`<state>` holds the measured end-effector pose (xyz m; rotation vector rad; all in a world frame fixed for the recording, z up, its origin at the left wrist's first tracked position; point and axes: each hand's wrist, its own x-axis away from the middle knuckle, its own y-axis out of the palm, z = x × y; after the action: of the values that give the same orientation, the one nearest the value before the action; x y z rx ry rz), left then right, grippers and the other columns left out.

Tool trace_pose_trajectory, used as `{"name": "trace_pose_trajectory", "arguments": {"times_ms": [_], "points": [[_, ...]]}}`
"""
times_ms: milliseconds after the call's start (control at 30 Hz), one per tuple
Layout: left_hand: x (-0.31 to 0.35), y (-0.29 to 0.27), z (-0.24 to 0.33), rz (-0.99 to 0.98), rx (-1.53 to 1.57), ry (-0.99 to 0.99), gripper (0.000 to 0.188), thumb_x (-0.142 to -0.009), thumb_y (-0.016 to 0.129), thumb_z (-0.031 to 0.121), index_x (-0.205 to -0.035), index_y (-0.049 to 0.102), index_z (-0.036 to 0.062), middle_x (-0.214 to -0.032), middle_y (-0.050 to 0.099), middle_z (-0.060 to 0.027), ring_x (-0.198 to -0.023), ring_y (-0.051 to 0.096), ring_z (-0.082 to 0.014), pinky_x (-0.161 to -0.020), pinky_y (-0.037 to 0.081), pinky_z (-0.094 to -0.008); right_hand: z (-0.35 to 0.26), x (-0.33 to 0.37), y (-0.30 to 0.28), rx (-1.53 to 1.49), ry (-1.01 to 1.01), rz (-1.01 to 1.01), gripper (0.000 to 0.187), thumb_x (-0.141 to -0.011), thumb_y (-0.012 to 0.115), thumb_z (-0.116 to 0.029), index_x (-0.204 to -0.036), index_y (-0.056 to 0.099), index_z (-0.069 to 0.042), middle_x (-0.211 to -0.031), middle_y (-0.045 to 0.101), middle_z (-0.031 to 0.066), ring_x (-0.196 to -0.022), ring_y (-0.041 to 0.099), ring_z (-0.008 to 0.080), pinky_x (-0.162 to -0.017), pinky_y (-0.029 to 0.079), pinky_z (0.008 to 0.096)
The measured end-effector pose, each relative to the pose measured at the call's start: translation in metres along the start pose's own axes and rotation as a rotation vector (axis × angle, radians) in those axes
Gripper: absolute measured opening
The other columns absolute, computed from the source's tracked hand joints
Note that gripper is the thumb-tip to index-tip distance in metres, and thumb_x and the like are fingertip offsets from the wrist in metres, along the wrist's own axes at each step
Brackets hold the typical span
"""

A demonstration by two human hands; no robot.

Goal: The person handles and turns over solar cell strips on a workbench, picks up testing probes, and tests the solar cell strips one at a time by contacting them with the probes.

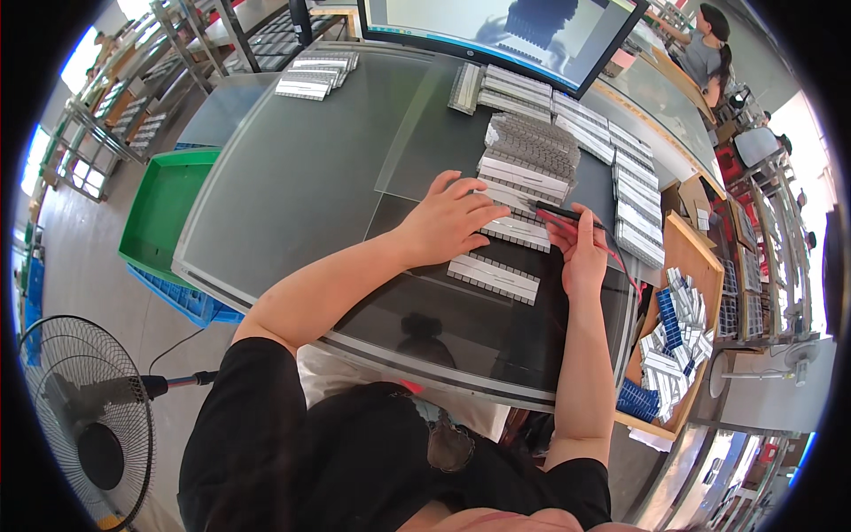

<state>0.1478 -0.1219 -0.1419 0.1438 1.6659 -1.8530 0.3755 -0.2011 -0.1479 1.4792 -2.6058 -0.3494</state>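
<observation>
My left hand [450,222] lies with spread fingers at the left ends of white-topped strips with grey toothed edges, steadying one strip [517,232] with its fingertips. My right hand [581,253] grips a black pen-shaped test probe [558,211] whose tip points left, over the strips. Red shows beside the probe in the same hand, perhaps a second probe, and a thin cable trails off to the right. A single strip [494,277] lies nearer me, apart from the row. Beyond my hands more strips [525,175] sit in a column, with grey toothed ones [532,142] behind.
Along the table's right side run rows of strips [636,199]; another group [317,73] lies far left. A monitor [496,62] stands at the back. A wooden box [694,239] of white and blue strips is at right, a green crate [142,213] and fan [89,417] at left.
</observation>
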Motion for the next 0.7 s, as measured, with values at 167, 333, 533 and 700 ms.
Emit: {"name": "trace_pose_trajectory", "arguments": {"times_ms": [167, 333, 533, 700], "points": [[0.0, 0.004, -0.006, 0.026, -0.005, -0.011, 0.046, -0.077, 0.067, 0.022, -0.12, 0.053, 0.0154, -0.108, 0.058, 0.0014, -0.119, 0.042, -0.0204, -0.103, 0.025, -0.0443, -0.007, 0.003, 0.0, -0.034, 0.037, 0.014, 0.034, -0.096, 0.046, -0.032, -0.104, 0.052, 0.001, -0.081, 0.061, 0.0123, -0.065, 0.065, 0.0197, -0.054, 0.053, 0.0256], [0.002, 0.001, -0.008, 0.02, 0.005, -0.028, 0.044, -0.077, 0.067, 0.02, -0.119, 0.054, 0.0157, -0.106, 0.059, 0.0009, -0.118, 0.042, -0.0203, -0.103, 0.025, -0.0441, -0.013, 0.003, -0.011, 0.026, 0.058, -0.018, 0.035, -0.095, 0.047, -0.034, -0.099, 0.054, 0.0, -0.076, 0.059, 0.0109, -0.055, 0.062, 0.0178, -0.045, 0.05, 0.0248], [0.003, 0.0, -0.008, 0.038, 0.005, -0.026, 0.043, -0.077, 0.067, 0.019, -0.118, 0.055, 0.0162, -0.106, 0.058, 0.0006, -0.117, 0.043, -0.0202, -0.103, 0.024, -0.0442, -0.017, 0.005, -0.009, 0.136, 0.095, -0.066, 0.035, -0.095, 0.047, -0.034, -0.098, 0.055, 0.0, -0.078, 0.056, 0.0104, -0.056, 0.062, 0.0166, -0.045, 0.05, 0.0239], [0.003, 0.001, -0.009, 0.049, -0.006, -0.017, 0.041, -0.077, 0.067, 0.02, -0.116, 0.056, 0.0164, -0.106, 0.058, 0.0013, -0.116, 0.043, -0.02, -0.103, 0.024, -0.0441, -0.017, 0.004, -0.008, 0.15, 0.095, -0.088, 0.035, -0.095, 0.047, -0.034, -0.099, 0.055, 0.001, -0.081, 0.056, 0.011, -0.06, 0.063, 0.0166, -0.05, 0.052, 0.0238]]}}
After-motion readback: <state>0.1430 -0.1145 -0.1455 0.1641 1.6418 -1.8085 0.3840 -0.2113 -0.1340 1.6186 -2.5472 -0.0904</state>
